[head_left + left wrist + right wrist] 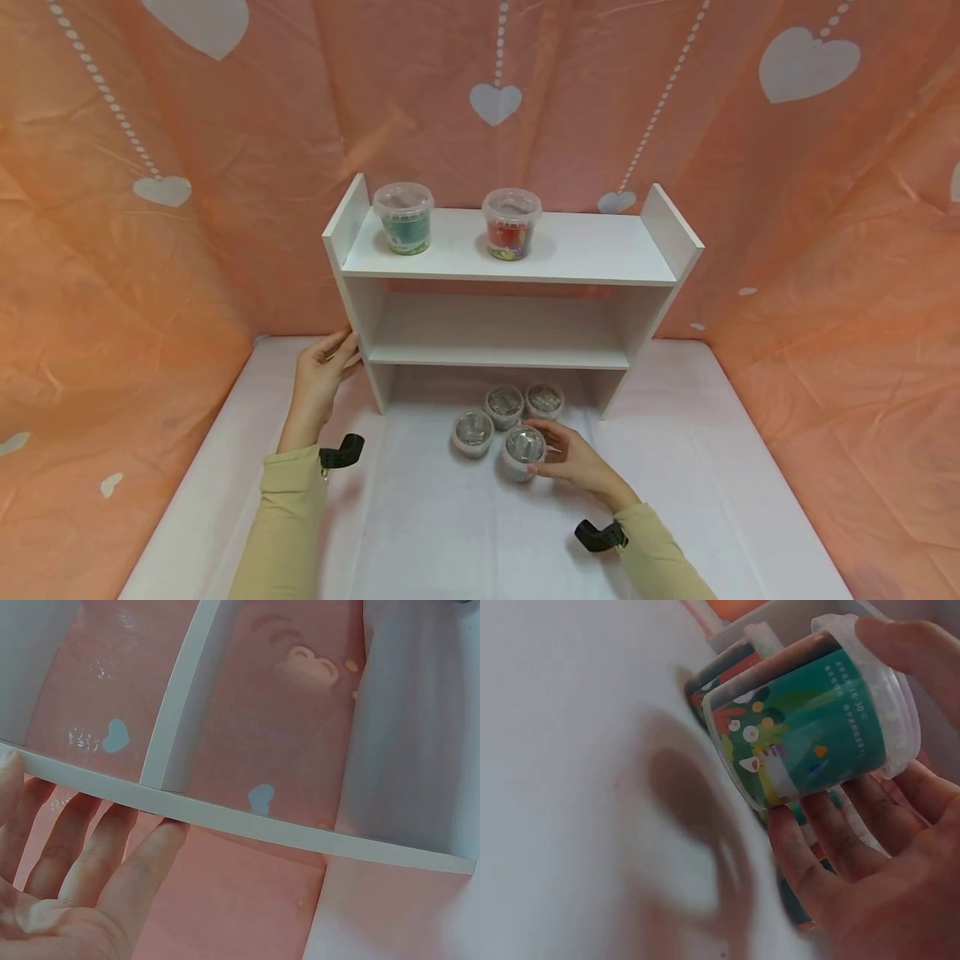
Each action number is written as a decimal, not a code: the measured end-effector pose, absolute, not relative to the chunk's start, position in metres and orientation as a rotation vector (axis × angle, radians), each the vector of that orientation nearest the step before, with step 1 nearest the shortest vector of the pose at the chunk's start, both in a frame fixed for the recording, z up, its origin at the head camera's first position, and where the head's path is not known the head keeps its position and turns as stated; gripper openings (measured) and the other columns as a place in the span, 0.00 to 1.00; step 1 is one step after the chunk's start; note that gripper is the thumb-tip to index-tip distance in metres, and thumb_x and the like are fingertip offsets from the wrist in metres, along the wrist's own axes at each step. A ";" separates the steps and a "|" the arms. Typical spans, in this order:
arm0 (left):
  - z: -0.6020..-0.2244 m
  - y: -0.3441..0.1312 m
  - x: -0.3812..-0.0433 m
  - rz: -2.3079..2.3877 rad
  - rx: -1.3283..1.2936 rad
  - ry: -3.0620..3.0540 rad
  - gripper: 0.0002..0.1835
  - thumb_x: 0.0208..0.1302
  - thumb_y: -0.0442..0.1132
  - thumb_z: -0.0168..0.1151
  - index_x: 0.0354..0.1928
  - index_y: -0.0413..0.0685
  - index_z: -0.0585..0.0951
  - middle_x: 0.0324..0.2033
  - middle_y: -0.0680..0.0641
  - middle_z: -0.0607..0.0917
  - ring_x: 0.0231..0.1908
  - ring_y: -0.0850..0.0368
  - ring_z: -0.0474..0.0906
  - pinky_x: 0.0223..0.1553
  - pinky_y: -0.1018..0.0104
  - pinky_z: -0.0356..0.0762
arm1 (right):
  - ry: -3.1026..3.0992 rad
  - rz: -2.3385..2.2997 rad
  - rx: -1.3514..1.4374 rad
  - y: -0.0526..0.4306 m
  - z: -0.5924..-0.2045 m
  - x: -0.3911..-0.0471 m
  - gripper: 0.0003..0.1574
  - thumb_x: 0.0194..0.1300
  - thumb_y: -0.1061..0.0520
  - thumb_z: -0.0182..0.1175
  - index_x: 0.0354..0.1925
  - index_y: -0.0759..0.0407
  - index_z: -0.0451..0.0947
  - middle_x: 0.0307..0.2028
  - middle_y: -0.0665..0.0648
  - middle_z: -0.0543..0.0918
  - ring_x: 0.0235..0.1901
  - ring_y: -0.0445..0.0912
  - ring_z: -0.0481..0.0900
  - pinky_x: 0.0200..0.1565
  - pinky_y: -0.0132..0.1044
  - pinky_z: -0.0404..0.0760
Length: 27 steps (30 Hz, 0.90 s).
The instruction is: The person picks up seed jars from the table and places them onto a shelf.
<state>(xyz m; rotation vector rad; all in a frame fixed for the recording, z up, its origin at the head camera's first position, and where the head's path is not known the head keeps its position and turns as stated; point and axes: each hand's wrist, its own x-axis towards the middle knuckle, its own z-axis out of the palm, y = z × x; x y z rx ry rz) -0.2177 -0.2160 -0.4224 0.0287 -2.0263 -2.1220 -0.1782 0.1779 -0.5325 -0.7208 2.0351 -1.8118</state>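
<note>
White cloth (435, 533): right hand (581, 464) grips tub (802, 727) reading "30°C"; outstretched left hand (317, 379) touches shelf (498, 321).

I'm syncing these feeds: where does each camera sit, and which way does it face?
Head: worn on the head, looking forward and down at the white shelf and held tub; left hand, right hand and sleeves show.
Left wrist: worn there, facing the shelf's side panel; left hand shows.
Right wrist: worn there, facing the held tub; right hand shows.
Shared: head and right wrist both show the held tub.
</note>
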 end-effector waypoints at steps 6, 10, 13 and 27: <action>-0.422 -0.217 -0.218 -2.114 0.023 -2.039 0.28 0.68 0.43 0.59 0.64 0.32 0.69 0.62 0.33 0.70 0.49 0.61 0.78 0.52 0.54 0.76 | 2.034 -1.815 -0.737 0.179 -0.515 -0.174 0.44 0.55 0.66 0.70 0.66 0.71 0.62 0.62 0.68 0.68 0.57 0.51 0.72 0.55 0.38 0.77; -0.422 -0.217 -0.218 -2.109 0.018 -2.036 0.28 0.69 0.42 0.58 0.64 0.31 0.69 0.62 0.33 0.70 0.49 0.62 0.78 0.53 0.47 0.72 | 2.081 -1.804 -0.797 0.182 -0.502 -0.175 0.44 0.55 0.66 0.70 0.66 0.72 0.61 0.62 0.67 0.69 0.57 0.50 0.72 0.55 0.39 0.76; -0.423 -0.217 -0.218 -2.107 0.014 -2.038 0.28 0.68 0.42 0.58 0.64 0.31 0.69 0.62 0.33 0.70 0.49 0.62 0.78 0.53 0.48 0.73 | 2.121 -1.787 -0.831 0.184 -0.493 -0.176 0.42 0.55 0.66 0.70 0.65 0.69 0.64 0.60 0.65 0.72 0.57 0.49 0.73 0.57 0.42 0.75; -0.422 -0.215 -0.218 -2.134 0.056 -2.005 0.27 0.68 0.41 0.59 0.63 0.32 0.70 0.61 0.35 0.71 0.46 0.64 0.79 0.50 0.57 0.78 | 2.191 -1.742 -0.880 0.195 -0.471 -0.181 0.40 0.55 0.67 0.70 0.64 0.62 0.67 0.59 0.62 0.73 0.55 0.49 0.74 0.56 0.43 0.75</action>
